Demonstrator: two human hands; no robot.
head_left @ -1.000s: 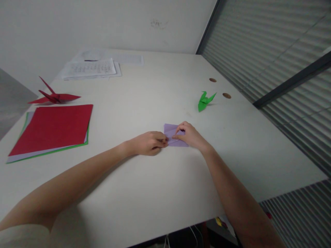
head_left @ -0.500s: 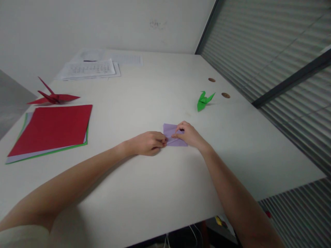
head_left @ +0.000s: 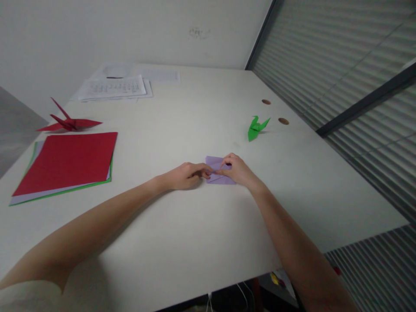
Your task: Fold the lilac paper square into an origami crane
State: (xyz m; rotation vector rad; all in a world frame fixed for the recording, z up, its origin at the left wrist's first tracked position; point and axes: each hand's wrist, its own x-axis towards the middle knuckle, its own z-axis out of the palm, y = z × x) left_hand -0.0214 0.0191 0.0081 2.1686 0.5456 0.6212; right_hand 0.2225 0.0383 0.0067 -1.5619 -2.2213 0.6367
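A small folded piece of purple paper [head_left: 212,162] lies flat on the white table, with crease lines and a slanting flap edge showing. From the left, my left hand [head_left: 190,175] reaches its index finger onto the middle of the paper, the other fingers curled. On the right side, my right hand [head_left: 236,170] pinches a flap of the same paper between thumb and index finger. The fingertips of both hands almost meet at the paper's centre. What lies under the right fingers is hidden.
A green paper crane [head_left: 255,128] stands beyond my right hand, near two round holes in the table [head_left: 227,234]. At left lie a stack of red, purple and green sheets [head_left: 69,162] and a red paper crane [head_left: 69,124]. Written papers [head_left: 112,88] rest at the back.
My left hand has shifted from the paper's lower left edge up towards its middle, the index finger now extended. The right hand keeps its pinch in nearly the same place.
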